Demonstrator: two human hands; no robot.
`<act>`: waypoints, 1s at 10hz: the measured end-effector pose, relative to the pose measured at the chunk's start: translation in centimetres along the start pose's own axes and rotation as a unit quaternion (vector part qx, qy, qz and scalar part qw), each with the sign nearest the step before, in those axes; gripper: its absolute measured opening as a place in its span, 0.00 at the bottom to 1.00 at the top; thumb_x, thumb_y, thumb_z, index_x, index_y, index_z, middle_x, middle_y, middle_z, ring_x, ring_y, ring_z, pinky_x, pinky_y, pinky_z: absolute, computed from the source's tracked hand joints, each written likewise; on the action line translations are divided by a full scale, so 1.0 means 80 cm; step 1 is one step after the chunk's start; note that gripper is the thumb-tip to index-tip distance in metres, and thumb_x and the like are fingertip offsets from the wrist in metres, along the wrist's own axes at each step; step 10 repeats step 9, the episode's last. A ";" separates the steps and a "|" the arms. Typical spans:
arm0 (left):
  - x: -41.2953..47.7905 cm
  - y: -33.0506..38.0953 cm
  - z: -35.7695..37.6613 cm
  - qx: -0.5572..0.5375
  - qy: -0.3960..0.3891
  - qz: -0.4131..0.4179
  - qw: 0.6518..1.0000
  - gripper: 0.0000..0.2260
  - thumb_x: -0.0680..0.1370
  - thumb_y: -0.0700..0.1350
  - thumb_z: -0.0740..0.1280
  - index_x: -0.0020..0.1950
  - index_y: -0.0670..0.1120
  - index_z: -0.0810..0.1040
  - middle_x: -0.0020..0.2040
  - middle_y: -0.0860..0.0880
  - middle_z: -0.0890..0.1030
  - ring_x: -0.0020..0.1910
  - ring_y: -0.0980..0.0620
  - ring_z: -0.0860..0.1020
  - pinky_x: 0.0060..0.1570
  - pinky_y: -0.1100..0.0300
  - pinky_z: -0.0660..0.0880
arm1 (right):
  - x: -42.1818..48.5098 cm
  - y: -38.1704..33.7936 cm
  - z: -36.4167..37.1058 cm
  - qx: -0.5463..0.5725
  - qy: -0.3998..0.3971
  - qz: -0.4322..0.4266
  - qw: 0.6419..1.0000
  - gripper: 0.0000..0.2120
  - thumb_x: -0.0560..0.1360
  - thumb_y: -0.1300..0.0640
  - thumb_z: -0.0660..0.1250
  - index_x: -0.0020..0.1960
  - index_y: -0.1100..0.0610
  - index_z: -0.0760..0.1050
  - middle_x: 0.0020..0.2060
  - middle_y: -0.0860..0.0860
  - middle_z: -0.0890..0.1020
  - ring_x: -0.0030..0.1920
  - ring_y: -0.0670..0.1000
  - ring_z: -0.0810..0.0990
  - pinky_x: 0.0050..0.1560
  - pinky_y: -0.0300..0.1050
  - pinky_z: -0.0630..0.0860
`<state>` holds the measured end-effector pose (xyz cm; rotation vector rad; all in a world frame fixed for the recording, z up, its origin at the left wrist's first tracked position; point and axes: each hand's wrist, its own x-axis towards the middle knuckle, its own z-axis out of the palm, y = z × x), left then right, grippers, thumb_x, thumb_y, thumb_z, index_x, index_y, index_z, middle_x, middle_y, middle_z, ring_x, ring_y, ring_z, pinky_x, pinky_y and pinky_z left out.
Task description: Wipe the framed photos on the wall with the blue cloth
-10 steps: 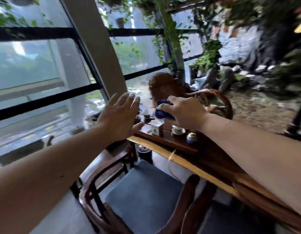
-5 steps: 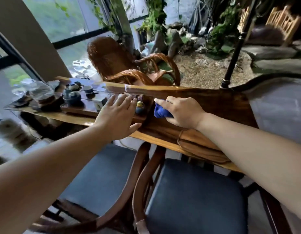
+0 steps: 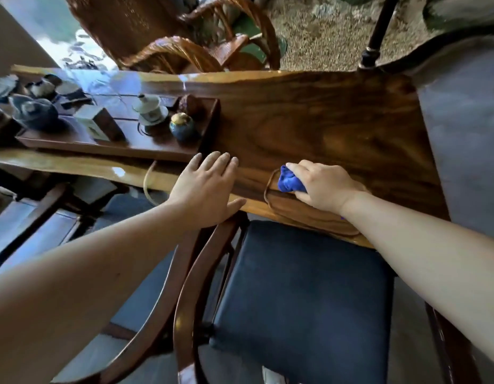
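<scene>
My right hand (image 3: 323, 185) is closed around the bunched blue cloth (image 3: 288, 182), low over the near edge of a dark wooden table (image 3: 323, 123). Only a small wad of the cloth shows past my fingers. My left hand (image 3: 207, 189) hovers flat and open, fingers together, over the same table edge to the left of the cloth, holding nothing. No framed photos and no wall are in view.
A wooden tea tray (image 3: 146, 148) with a teapot (image 3: 36, 113), a lidded cup (image 3: 150, 108), a small jar (image 3: 182, 127) and a box (image 3: 100, 124) sits at the table's left. Two blue-cushioned chairs (image 3: 301, 295) stand below me. A wicker chair (image 3: 162, 31) and a black post (image 3: 374, 37) stand beyond the table.
My view has swung from the windows down to the table and chairs. Both hands have come lower, near the table's front edge, with the cloth still in the right hand.
</scene>
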<state>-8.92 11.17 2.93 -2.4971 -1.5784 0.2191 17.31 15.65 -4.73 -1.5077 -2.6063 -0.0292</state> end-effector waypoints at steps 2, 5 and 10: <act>0.032 0.017 0.064 -0.027 -0.020 0.011 0.999 0.39 0.74 0.66 0.56 0.76 0.42 0.53 0.77 0.43 0.60 0.76 0.44 0.55 0.74 0.44 0.53 | -0.007 0.025 0.072 0.007 -0.054 0.029 0.998 0.26 0.73 0.50 0.66 0.69 0.55 0.67 0.53 0.52 0.78 0.49 0.56 0.78 0.35 0.49 0.75; 0.043 0.031 0.120 -0.051 -0.053 0.024 0.997 0.38 0.75 0.66 0.54 0.76 0.42 0.53 0.77 0.42 0.59 0.76 0.44 0.53 0.74 0.44 0.54 | -0.010 0.032 0.122 -0.004 -0.053 0.036 0.998 0.26 0.73 0.52 0.66 0.68 0.59 0.68 0.53 0.56 0.79 0.50 0.57 0.76 0.41 0.53 0.75; 0.028 -0.002 0.119 -0.029 -0.054 0.002 0.998 0.39 0.75 0.67 0.54 0.76 0.42 0.52 0.77 0.41 0.58 0.76 0.43 0.53 0.73 0.41 0.53 | 0.001 0.028 0.117 0.010 -0.133 0.055 0.990 0.41 0.72 0.29 0.49 0.76 0.51 0.42 0.75 0.59 0.55 0.74 0.59 0.53 0.71 0.60 0.53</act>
